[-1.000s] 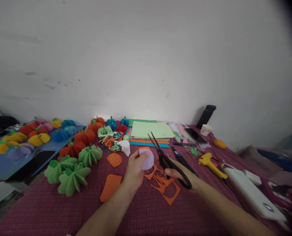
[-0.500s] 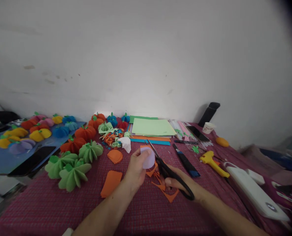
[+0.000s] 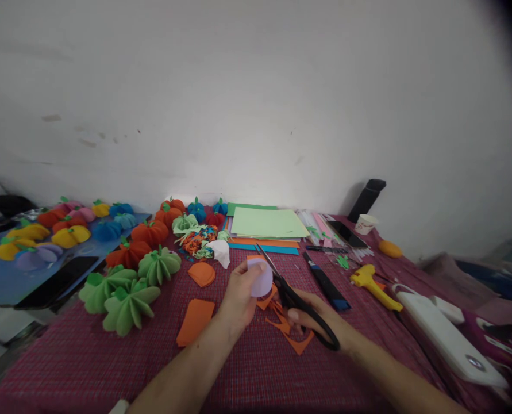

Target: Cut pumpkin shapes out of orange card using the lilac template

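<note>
Maroon woven cloth [image 3: 247, 374] covered the table, and both forearms reached over it from the near edge. The left hand [image 3: 237, 296] was pinched shut on a lilac paper disc [image 3: 262, 279], held just above the cloth near the middle of the table. The right hand [image 3: 314, 319] was closed through the loops of black scissors [image 3: 292, 296]. Their blades ran up along the disc's right edge, touching it; whether the blades were parted could not be told. Orange offcuts [image 3: 296, 342] lay on the cloth beneath and between the two hands.

To the left lay two rounded orange paper pieces [image 3: 194, 321], with green paper pumpkins [image 3: 126, 299] beyond them. To the right a white power bank [image 3: 445, 339] lay near the table's edge, a yellow glue gun [image 3: 370, 282] beside it, and a black-and-blue knife [image 3: 327, 282] nearer the scissors.

Farther back sat red-orange pumpkins [image 3: 146, 236] and a stack of coloured paper sheets [image 3: 268, 224]. A paper cup [image 3: 364, 223] stood by a black bottle [image 3: 368, 198] against the wall. Far left, a blue board [image 3: 6, 282] carried more pumpkins and a dark phone [image 3: 55, 282].
</note>
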Tool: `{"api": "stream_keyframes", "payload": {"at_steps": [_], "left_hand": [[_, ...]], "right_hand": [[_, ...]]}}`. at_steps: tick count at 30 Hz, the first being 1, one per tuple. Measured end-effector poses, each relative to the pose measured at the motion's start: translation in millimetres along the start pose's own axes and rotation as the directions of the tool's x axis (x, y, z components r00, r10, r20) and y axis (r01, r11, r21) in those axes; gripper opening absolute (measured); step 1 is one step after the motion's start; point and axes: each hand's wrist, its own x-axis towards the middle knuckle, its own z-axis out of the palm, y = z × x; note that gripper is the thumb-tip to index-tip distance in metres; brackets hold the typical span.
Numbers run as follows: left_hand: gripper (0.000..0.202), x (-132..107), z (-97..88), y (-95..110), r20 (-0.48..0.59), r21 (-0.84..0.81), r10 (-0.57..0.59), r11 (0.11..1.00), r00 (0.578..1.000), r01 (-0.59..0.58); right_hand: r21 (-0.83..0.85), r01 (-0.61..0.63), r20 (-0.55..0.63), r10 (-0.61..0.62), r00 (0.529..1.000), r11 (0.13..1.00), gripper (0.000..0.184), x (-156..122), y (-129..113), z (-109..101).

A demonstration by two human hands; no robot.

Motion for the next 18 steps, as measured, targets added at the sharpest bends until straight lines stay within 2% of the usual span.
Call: {"api": "stream_keyframes", "payload": {"at_steps": [7, 18], "left_hand": [[0.017, -0.4, 0.0, -0.4, -0.003, -0.005, -0.007, 1.000, 1.000, 0.007], [0.016, -2.4, -1.1, -0.9, 0.017, 0.048, -0.022, 0.999, 1.000, 0.021]], "right_hand": [[-0.049, 0.000, -0.014, -0.001, 1.000, 0.999, 0.028, -1.4, -1.6, 0.0], [-0.146, -0.015, 0.007, 0.016, 1.000, 0.989, 0.028, -7.8, -7.1, -11.2]]}}
